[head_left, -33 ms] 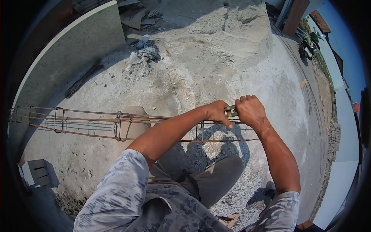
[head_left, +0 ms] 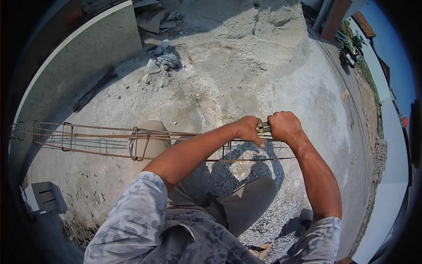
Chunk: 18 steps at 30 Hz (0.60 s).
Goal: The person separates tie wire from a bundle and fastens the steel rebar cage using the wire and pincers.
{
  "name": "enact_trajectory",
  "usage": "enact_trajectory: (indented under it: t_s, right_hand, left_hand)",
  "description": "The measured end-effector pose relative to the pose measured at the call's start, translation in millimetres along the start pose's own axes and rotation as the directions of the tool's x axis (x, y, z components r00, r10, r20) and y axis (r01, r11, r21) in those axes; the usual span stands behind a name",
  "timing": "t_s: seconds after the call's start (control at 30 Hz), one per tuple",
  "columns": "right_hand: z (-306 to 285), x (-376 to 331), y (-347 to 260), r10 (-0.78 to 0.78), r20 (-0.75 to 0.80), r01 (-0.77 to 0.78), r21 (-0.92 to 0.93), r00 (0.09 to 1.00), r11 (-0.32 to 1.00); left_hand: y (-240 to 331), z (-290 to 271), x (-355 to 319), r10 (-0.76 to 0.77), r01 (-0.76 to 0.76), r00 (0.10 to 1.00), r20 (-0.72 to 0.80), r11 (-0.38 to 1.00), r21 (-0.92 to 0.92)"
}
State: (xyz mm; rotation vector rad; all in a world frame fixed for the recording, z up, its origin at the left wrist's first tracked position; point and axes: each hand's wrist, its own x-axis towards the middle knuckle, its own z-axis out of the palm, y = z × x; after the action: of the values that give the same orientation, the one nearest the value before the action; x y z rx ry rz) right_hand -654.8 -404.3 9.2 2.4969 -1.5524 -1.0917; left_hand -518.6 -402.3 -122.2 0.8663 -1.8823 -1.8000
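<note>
A long reinforcing-bar cage [head_left: 99,135] of rusty rods and square stirrups runs from the far left across my front. It passes over my bent left knee and under my left forearm. Above the cage's right part, my left hand [head_left: 249,130] is closed around a short two-handled tool [head_left: 264,127], yellow-green and dark, like pliers. Its thumb points down toward the rods. My right hand [head_left: 285,126] is wrapped in a fist round the tool's other end. Both hands hide most of the tool, and its jaws cannot be made out.
Rubble and gravel [head_left: 266,220] cover the ground beneath the cage. A grey block [head_left: 40,197] sits at the lower left. Along the left stands a low concrete wall [head_left: 88,57], with a dark bundle [head_left: 93,91] beside it. Plastic litter [head_left: 169,59] lies ahead; a motorbike [head_left: 351,52] stands far right.
Both hands have dropped slightly, and the right fist has turned a little with the tool. The grip of both hands stays the same. The cage has hardly moved.
</note>
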Motion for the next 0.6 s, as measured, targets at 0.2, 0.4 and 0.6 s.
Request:
enact_trajectory:
  t_s: [0.2, 0.4, 0.6]
  right_hand:
    - [-5.7, -10.1, 1.4, -0.023, -0.075, 0.017, -0.078, 0.997, 0.997]
    - [47.3, -39.3, 45.7, -0.272, -0.592, 0.044, -0.369, 0.758, 0.928]
    - [8.5, -61.4, 33.3, -0.071, -0.242, 0.075, 0.006, 0.968, 0.997]
  left_hand:
    - [15.1, 18.9, 5.4, -0.064, 0.149, 0.965, -0.252, 0.932, 0.330]
    - [1.6, -4.6, 15.3, -0.033, 0.047, 0.996, -0.080, 0.984, 0.171]
    - [-9.4, -5.1, 13.8, -0.039, 0.052, 0.997, -0.069, 0.979, 0.199]
